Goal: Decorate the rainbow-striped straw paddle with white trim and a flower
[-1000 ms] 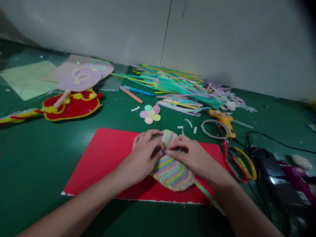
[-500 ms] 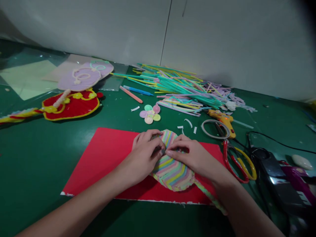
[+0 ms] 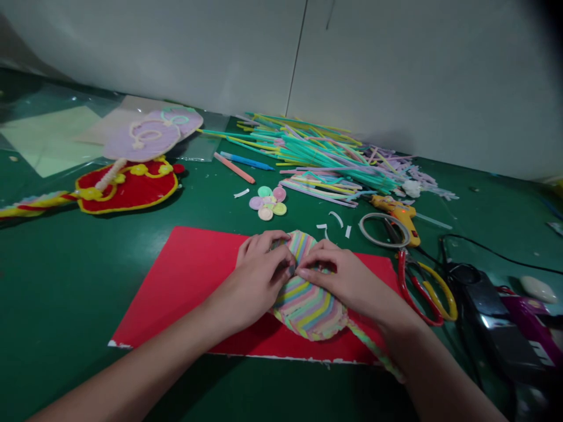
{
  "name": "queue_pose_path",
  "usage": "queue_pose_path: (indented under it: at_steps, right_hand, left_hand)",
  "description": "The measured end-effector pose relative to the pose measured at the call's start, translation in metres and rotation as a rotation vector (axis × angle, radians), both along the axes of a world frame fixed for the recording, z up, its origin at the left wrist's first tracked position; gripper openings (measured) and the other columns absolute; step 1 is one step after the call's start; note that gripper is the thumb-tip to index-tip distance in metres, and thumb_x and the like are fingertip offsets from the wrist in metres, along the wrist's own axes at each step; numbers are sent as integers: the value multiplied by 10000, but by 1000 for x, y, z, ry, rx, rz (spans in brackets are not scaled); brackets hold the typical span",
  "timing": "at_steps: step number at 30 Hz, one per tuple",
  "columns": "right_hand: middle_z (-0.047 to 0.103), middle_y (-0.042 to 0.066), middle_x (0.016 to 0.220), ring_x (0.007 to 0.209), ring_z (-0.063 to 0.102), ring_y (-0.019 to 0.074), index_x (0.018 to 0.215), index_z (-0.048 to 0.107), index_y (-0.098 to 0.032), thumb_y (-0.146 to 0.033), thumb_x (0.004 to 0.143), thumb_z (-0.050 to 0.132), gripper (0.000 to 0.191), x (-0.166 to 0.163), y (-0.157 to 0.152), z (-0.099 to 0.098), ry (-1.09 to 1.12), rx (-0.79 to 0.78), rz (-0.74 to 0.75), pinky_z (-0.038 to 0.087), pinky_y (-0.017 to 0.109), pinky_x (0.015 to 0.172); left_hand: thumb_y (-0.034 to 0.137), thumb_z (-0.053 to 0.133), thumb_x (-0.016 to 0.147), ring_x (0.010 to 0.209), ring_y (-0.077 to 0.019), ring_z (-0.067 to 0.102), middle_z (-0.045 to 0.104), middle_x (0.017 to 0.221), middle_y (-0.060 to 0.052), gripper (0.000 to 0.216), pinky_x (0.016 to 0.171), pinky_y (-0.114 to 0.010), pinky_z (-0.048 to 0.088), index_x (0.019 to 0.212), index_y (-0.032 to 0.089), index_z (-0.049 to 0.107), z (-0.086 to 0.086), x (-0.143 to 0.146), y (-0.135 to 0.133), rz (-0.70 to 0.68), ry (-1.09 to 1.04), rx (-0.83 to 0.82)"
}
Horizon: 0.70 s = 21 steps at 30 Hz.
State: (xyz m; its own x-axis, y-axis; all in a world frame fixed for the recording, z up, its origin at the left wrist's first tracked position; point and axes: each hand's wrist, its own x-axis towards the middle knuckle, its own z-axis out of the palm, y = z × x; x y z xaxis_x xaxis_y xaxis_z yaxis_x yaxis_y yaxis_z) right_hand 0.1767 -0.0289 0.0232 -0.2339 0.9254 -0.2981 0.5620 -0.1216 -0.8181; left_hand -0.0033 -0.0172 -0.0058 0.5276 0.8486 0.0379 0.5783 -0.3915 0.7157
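Note:
A round fan of striped pastel pipe cleaners [image 3: 310,308] lies on a red board [image 3: 189,264], its twisted handle [image 3: 373,346] pointing toward the lower right. My left hand [image 3: 264,269] is closed at the fan's left side, fingers bent over it, thumb and forefinger pinched near its middle. From the right, my right hand [image 3: 343,272] pinches at the same spot, its fingertips almost meeting the left thumb. Whatever lies between the fingertips is hidden. Part of the fan's upper face shows between the hands.
Behind the board sit a flower of pastel discs [image 3: 267,203], paper scraps [image 3: 336,219], two pens [image 3: 235,168] and piled pipe cleaners [image 3: 325,155]. A glue gun [image 3: 402,218], wire coil [image 3: 365,231] and pliers [image 3: 440,287] lie right; a red fan [image 3: 145,190] and purple fans [image 3: 127,143] left.
Almost nothing differs. Both hands keep their pinch at the fan's middle, with only a very slight shift of the view.

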Motion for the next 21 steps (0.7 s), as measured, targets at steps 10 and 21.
queue_pose_path:
  at_steps: [10, 21]
  right_hand:
    - [549, 25, 885, 886, 556, 163, 807, 678, -214, -246, 792, 610, 77, 2, -1, -2, -29, 40, 25, 439, 298, 803]
    - [536, 23, 871, 879, 546, 164, 797, 677, -207, -251, 780, 618, 75, 2, -1, -1, -4, 22, 15, 427, 299, 798]
  left_hand:
    - [153, 455, 862, 1237, -204, 345, 432, 1260, -22, 111, 987, -429, 266, 860, 239, 524, 0, -1, -1, -10, 10, 11]
    - [141, 451, 855, 1227, -205, 362, 434, 1263, -14, 125, 988, -433, 274, 856, 242, 526, -1, -1, 0, -12, 0, 5]
